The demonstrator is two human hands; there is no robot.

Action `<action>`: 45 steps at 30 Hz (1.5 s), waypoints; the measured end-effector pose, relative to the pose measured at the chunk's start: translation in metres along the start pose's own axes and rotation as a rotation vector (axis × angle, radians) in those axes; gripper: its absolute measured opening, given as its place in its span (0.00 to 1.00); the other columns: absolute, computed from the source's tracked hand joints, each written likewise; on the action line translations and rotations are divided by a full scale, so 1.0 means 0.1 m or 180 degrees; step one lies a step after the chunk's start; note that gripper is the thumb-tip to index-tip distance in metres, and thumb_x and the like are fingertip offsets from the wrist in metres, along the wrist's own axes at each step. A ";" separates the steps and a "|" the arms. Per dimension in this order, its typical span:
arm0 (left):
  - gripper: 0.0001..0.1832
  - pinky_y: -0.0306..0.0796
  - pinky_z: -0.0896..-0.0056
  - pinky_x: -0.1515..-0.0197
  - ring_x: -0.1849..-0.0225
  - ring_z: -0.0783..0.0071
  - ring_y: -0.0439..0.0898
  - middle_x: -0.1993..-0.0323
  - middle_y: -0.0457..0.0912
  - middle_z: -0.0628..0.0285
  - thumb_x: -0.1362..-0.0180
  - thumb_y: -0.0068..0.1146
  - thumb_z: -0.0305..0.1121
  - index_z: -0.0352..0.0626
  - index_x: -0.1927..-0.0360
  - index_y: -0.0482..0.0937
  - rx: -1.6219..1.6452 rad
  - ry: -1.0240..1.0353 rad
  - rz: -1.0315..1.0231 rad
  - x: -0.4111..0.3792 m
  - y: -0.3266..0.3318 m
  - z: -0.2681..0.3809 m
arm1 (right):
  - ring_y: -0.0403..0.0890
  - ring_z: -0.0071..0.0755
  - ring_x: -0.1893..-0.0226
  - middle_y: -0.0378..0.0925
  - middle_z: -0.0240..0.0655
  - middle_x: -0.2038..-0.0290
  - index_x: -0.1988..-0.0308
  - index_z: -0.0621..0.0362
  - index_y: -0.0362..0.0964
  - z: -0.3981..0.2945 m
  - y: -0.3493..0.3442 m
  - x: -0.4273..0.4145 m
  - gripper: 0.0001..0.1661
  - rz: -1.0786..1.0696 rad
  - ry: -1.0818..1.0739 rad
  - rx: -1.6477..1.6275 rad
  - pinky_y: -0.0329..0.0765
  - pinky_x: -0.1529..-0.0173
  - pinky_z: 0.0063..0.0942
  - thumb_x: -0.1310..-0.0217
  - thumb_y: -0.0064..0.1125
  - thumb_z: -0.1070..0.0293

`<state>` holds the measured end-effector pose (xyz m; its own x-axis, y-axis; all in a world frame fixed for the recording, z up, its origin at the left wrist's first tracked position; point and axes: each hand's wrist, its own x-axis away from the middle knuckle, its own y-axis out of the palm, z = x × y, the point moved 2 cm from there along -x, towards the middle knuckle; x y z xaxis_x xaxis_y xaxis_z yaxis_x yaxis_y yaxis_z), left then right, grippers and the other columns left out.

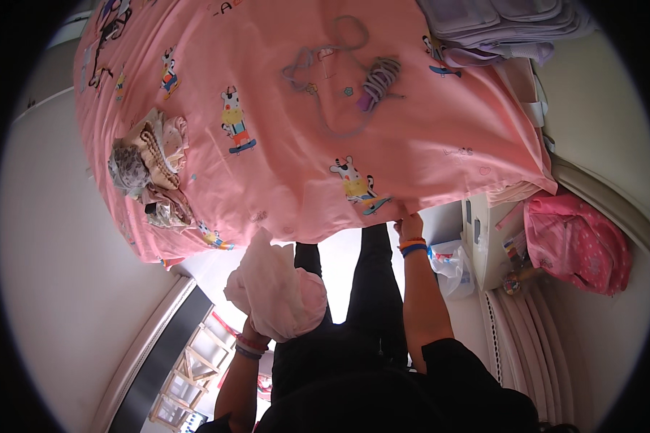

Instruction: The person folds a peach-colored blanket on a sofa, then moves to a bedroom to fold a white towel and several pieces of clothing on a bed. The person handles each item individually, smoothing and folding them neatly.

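My left hand (255,331) holds up a bundle of pale pink cloth (276,292), which hides most of the fingers. My right hand (410,224) grips the front hem of a pink sheet (303,184) printed with cartoon cows on skateboards. Some of its fingertips are tucked out of sight at the hem. The sheet covers a bed-like surface in front of me. A small crumpled pile of patterned garments (154,168) lies on its left part. Farther back rests a grey cord (352,32) in loose loops, partly wound around a purple piece (365,103).
Folded lilac fabric (487,21) lies at the back right. To the right are a pink polka-dot backpack (579,243), a pale cabinet (482,243) and a white plastic bag (452,265). Curtains (525,335) hang behind at right. A wooden rack (189,373) stands at lower left.
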<state>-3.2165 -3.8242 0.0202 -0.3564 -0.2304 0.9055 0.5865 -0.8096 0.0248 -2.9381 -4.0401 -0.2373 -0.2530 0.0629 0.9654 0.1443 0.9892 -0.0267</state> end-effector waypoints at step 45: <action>0.20 0.62 0.69 0.46 0.48 0.70 0.67 0.49 0.67 0.59 0.38 0.30 0.36 0.39 0.45 0.58 0.4103 0.0923 0.0089 0.43 -1.16 -1.15 | 0.75 0.32 0.82 0.72 0.39 0.79 0.73 0.64 0.68 -2.15 0.39 0.28 0.26 0.0142 -0.5403 0.3804 0.73 0.79 0.24 0.41 0.40 0.50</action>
<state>-3.3834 -3.8021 0.0074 -0.3800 -0.4756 0.7933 0.8060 0.2506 0.5363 -2.7344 -4.0278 -0.1552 -0.8017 -0.5746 -0.1649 -0.2021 0.5202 -0.8298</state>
